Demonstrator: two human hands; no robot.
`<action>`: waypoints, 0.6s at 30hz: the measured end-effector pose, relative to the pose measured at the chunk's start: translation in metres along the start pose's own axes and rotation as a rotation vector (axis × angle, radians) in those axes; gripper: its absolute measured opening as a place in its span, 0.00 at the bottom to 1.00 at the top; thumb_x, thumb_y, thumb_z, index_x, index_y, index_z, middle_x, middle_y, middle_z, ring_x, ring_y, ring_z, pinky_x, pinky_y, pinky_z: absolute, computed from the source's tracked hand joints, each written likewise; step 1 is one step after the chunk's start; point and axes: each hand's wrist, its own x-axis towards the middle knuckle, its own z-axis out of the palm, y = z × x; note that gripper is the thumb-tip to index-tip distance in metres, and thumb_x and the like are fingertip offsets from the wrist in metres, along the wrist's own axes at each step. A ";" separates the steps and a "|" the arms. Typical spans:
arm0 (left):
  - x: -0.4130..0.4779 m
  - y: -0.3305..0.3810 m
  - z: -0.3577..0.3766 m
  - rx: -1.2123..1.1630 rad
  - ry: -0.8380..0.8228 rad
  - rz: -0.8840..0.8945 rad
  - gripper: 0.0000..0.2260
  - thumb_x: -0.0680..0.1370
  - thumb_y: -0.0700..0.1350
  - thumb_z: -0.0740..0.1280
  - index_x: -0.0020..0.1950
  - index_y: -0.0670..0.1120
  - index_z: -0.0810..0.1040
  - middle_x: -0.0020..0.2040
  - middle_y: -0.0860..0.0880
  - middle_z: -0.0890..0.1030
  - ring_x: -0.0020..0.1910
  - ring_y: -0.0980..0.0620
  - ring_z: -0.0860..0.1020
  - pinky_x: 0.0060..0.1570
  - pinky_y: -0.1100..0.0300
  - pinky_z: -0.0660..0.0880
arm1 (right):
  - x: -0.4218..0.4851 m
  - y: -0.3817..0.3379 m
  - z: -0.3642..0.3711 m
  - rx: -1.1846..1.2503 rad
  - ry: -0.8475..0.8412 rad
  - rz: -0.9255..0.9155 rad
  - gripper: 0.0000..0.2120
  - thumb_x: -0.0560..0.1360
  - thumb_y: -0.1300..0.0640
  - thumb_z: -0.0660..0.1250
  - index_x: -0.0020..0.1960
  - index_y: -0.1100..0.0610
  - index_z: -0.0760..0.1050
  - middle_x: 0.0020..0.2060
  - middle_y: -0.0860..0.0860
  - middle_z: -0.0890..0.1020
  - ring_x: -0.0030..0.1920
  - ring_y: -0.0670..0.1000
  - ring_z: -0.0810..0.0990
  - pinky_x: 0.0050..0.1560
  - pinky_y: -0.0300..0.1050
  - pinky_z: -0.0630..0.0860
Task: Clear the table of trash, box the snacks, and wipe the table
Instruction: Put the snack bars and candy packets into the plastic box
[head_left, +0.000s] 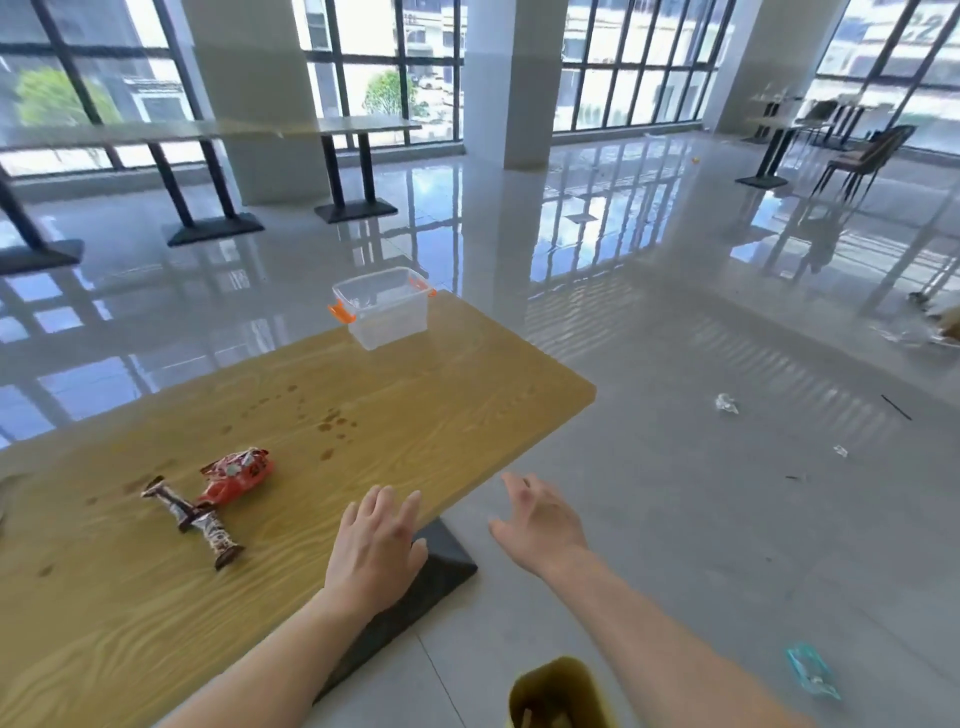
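A wooden table (415, 415) carries brown stains (330, 421) near its middle. At its far end stands a clear plastic box (383, 306) with orange latches, nothing inside. A red snack packet (236, 475) and two dark wrapped snack bars (195, 519) lie on the left part. My left hand (382, 545) hovers open over the table's near edge, right of the snacks. Beyond that edge, over the floor, is my right hand (540, 519), open and holding nothing.
A yellow bin (561, 693) stands on the floor just below my arms. Crumpled wrappers (726, 404) and a teal packet (813, 670) lie on the floor to the right. The table's black base (431, 571) shows under its edge. Other tables and chairs stand farther off.
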 end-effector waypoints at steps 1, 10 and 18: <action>0.000 -0.007 -0.006 0.002 0.013 -0.022 0.26 0.76 0.53 0.64 0.73 0.49 0.67 0.68 0.43 0.72 0.70 0.42 0.68 0.67 0.47 0.67 | 0.003 -0.008 -0.004 0.003 0.004 -0.023 0.23 0.77 0.49 0.65 0.69 0.54 0.67 0.61 0.55 0.75 0.61 0.57 0.73 0.56 0.50 0.73; -0.010 -0.072 -0.051 0.021 0.147 -0.216 0.28 0.76 0.56 0.66 0.74 0.50 0.65 0.70 0.42 0.71 0.71 0.43 0.67 0.68 0.44 0.67 | 0.038 -0.080 -0.020 -0.006 0.040 -0.225 0.27 0.77 0.45 0.68 0.72 0.53 0.66 0.65 0.55 0.75 0.64 0.57 0.72 0.63 0.51 0.72; -0.024 -0.138 -0.065 0.025 0.176 -0.357 0.29 0.77 0.57 0.64 0.76 0.50 0.63 0.74 0.44 0.67 0.74 0.43 0.63 0.72 0.45 0.62 | 0.066 -0.150 -0.007 -0.021 -0.011 -0.352 0.28 0.78 0.45 0.66 0.75 0.53 0.64 0.67 0.54 0.73 0.65 0.57 0.72 0.63 0.51 0.72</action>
